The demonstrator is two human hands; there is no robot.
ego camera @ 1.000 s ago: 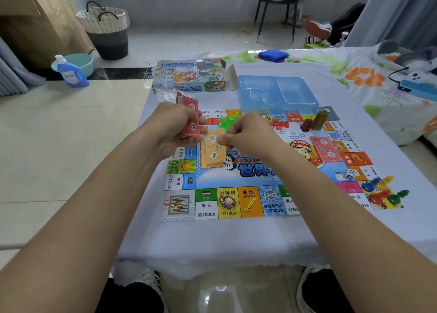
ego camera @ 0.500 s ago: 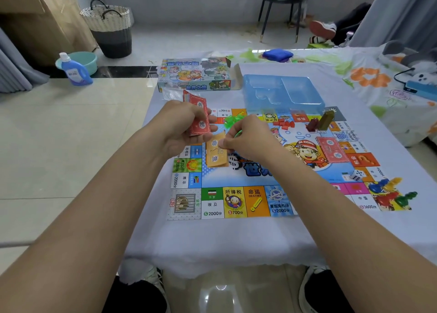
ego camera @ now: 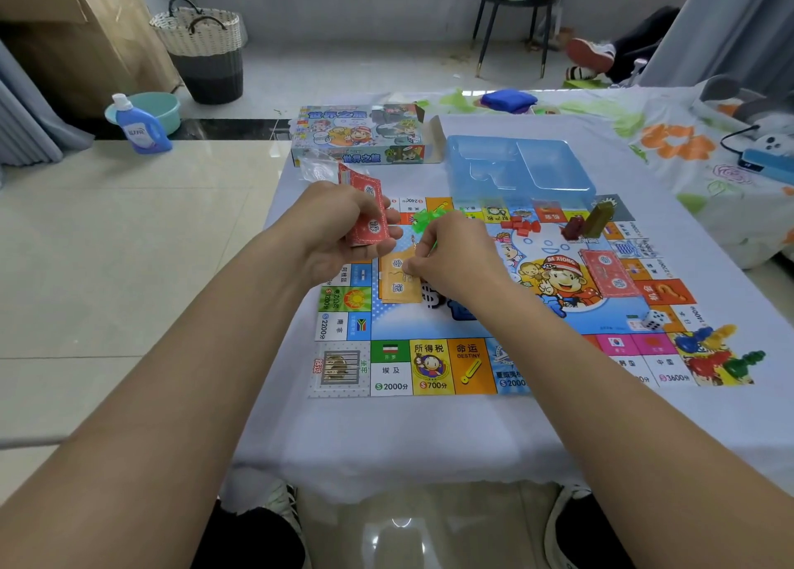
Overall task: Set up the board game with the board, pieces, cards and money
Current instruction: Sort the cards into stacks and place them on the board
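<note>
Your left hand [ego camera: 339, 229] grips a stack of red cards [ego camera: 367, 216], fingers curled round it, raised above the board's [ego camera: 429, 366] far-left edge. Your right hand [ego camera: 455, 259] pinches the top of the orange card pile [ego camera: 397, 287] lying on the board's left centre. A second red card pile [ego camera: 608, 274] lies right of centre. Dice [ego camera: 655, 320] and coloured pawns [ego camera: 717, 353] sit near the board's right corner. Blue tray [ego camera: 515, 164] and game box [ego camera: 365, 134] lie beyond, on the worktop [ego camera: 386, 435].

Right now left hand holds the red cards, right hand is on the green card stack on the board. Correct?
Not quite. The head view shows the right hand on an orange card stack, not green. The left hand does hold the red cards, over the board.
</note>
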